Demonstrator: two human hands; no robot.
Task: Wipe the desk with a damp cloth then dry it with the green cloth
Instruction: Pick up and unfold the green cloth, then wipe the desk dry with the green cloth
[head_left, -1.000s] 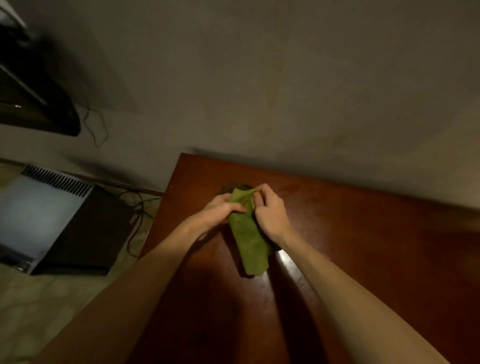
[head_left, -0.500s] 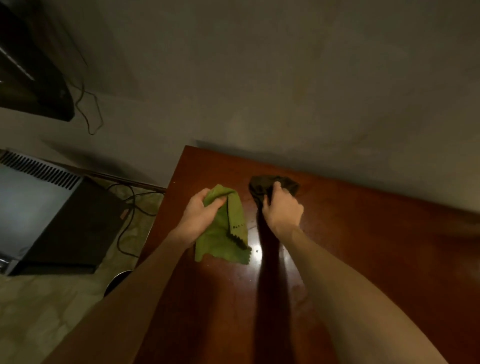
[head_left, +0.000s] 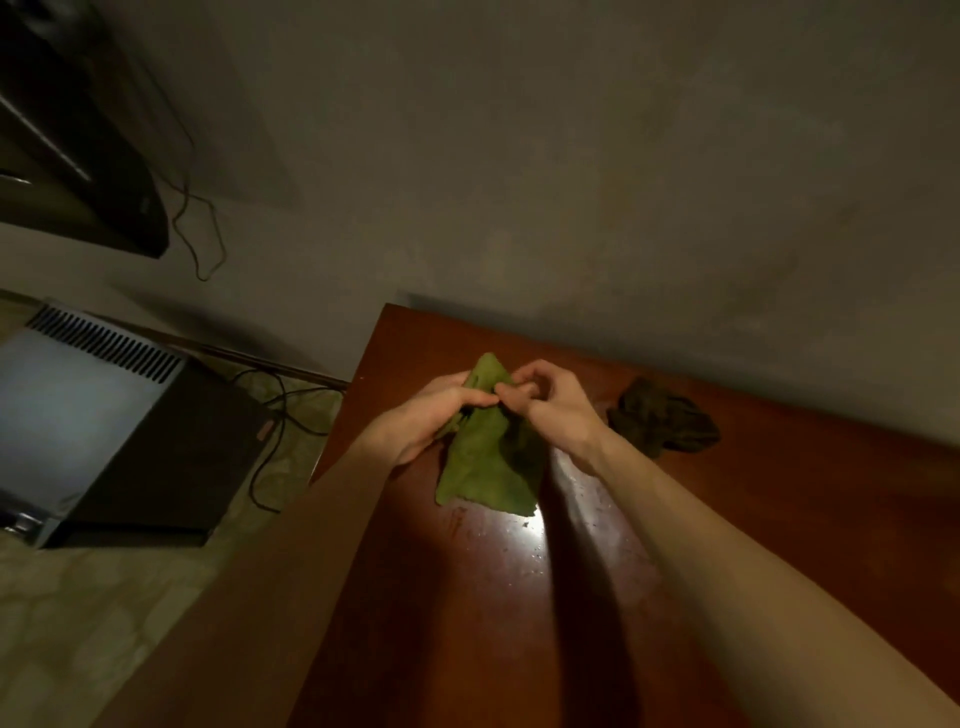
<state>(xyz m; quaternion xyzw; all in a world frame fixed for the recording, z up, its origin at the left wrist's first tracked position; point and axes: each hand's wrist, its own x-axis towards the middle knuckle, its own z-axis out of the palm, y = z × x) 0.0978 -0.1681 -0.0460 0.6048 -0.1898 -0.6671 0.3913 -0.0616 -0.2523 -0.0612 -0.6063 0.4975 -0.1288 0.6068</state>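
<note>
The green cloth hangs above the reddish-brown desk near its far left corner, its lower edge close to the surface. My left hand grips the cloth's upper left part. My right hand pinches the cloth's top edge with thumb and fingers, right beside the left hand. A dark crumpled damp cloth lies on the desk to the right of my right hand, touched by neither hand. The desk surface below the green cloth shines with wet spots.
A wall runs along the desk's far edge. On the floor to the left stands a grey and black box with vent slots, with cables trailing beside it. A dark object sits at the upper left.
My right hand let go of the dark cloth, which now lies farther right, and came back to pinch the green cloth. The left hand lifted the green cloth off the desk.
</note>
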